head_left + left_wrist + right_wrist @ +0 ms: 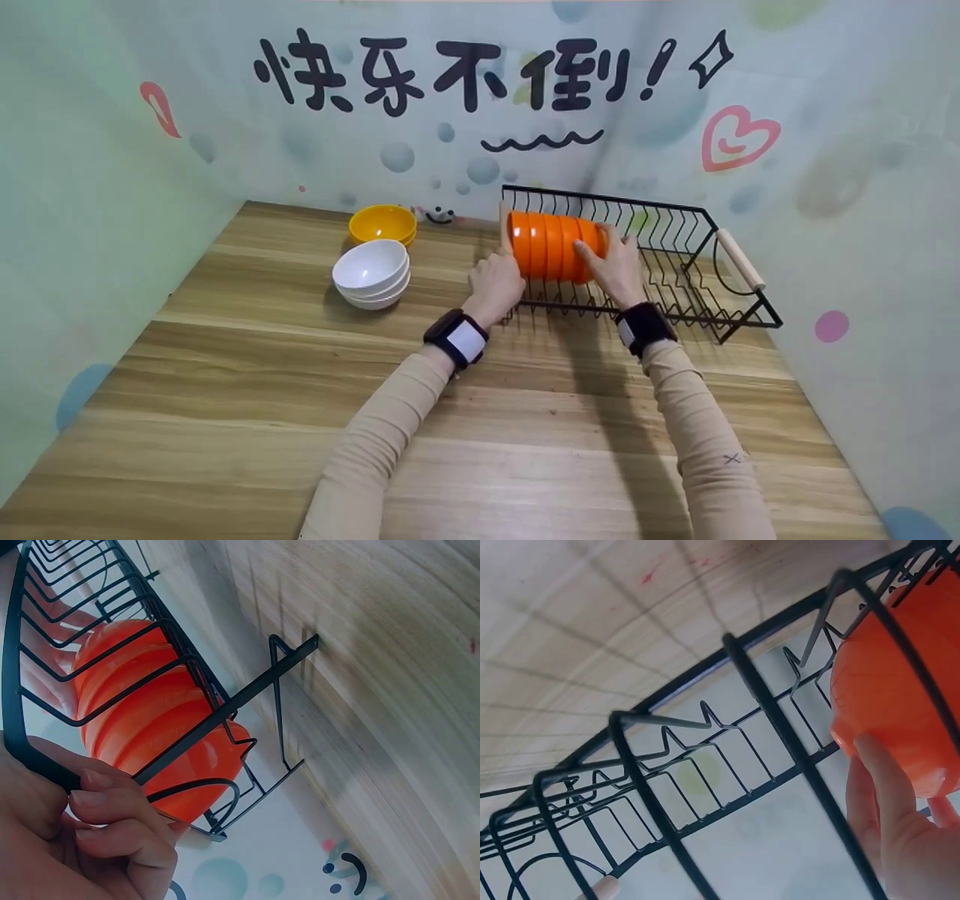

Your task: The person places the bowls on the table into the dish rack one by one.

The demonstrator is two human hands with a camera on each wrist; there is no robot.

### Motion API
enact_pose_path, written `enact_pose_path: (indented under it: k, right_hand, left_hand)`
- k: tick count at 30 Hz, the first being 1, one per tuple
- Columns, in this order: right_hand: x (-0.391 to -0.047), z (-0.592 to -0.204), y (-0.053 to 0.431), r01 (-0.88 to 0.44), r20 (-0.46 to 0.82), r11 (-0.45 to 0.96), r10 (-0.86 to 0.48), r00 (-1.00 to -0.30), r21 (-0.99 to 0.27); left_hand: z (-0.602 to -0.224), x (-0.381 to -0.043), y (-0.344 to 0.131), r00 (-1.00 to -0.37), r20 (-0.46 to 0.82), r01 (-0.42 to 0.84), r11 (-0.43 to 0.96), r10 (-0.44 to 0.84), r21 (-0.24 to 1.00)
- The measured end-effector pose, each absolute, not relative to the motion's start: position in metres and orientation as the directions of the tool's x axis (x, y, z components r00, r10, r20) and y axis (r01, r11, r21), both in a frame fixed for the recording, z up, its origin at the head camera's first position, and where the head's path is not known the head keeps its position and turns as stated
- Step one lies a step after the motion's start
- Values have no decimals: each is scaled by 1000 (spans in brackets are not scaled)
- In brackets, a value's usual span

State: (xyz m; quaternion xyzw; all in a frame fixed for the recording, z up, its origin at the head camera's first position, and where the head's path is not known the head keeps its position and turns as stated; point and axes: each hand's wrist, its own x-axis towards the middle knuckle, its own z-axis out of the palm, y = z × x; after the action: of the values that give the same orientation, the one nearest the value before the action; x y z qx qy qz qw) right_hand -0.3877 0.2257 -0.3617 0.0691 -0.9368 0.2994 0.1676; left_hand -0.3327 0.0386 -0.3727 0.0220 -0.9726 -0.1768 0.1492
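Observation:
A row of several orange bowls (550,247) lies on its side, nested, at the left end of a black wire dish rack (615,199). My left hand (496,285) grips the rack's front left corner; in the left wrist view its fingers (112,840) curl at the black frame. At the other end of the row, my right hand (621,274) holds the last orange bowl (892,690), with the thumb across the near side. The far fingers are partly hidden behind that bowl.
Left of the rack, a stack of white bowls (371,270) stands on the wooden table (247,360), with yellow bowls (382,223) behind it. A wooden handle (740,260) tops the rack's right end. Printed walls stand behind and on both sides.

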Motion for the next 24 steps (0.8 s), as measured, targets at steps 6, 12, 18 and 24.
enact_pose_path:
  k: [6,12,18,24]
  right_hand:
    - [-389,-364,226,-247,352,816,-57,-934,-523]
    - [-388,-365,227,-264,357,818,-78,-931,-511]
    - [-388,-365,226,-269,379,826,-74,-923,-495]
    - [-387,-364,226,-267,381,822,-67,-922,-503]
  left_hand:
    - [-373,-333,38,-953,286,16,931,-95,363]
    - [-373,-332,38,-950,296,20,926,-101,378]
    - [-374,-333,39,-949,302,27,928,-93,371]
    - [-375,-334,39,-951,293,26,924,-94,382]
